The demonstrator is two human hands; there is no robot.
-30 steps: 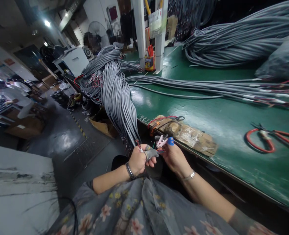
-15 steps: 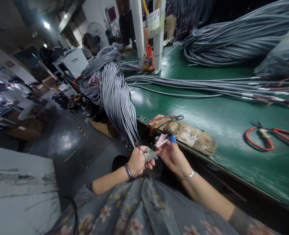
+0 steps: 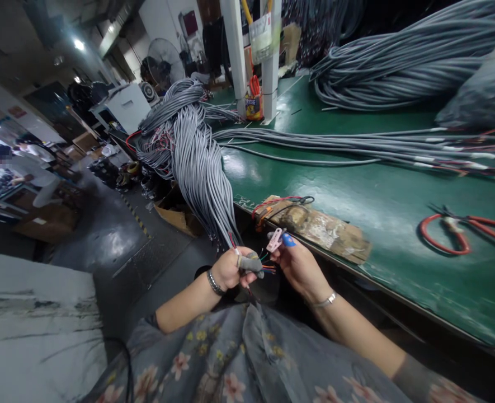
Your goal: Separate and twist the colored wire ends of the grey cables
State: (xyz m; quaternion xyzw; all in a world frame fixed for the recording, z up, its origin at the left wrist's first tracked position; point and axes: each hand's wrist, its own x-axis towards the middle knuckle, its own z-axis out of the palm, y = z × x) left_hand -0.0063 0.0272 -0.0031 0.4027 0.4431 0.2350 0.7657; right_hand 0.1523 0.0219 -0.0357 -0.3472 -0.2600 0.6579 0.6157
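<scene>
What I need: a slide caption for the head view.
Coloured wires in the left grip, pink tool in the right grip, beside a green bench.

Small pale-pink tool (image 3: 274,239), tilted, just beside splayed thin multicoloured wires (image 3: 268,270).

Two hands (image 3: 232,268) (image 3: 300,266), one pink tool (image 3: 274,239), lots of cables

Thin colored wires (image 3: 268,270) poke out by the hands, but they are too tiny to count. There are two wrist bands (image 3: 216,284) (image 3: 328,300), one on each arm, and one blue thumb cover (image 3: 288,240). At least three big bunches of gray cable (image 3: 197,157) (image 3: 314,144) (image 3: 398,61) show, with too many cables in them to count. I see one green table (image 3: 335,193), one wooden board (image 3: 329,229), one pair of red-handled pliers (image 3: 455,228) on the table, two white posts (image 3: 232,45) (image 3: 270,87), one big fan (image 3: 161,61) and at least two cardboard boxes (image 3: 175,211) (image 3: 46,221).
</scene>
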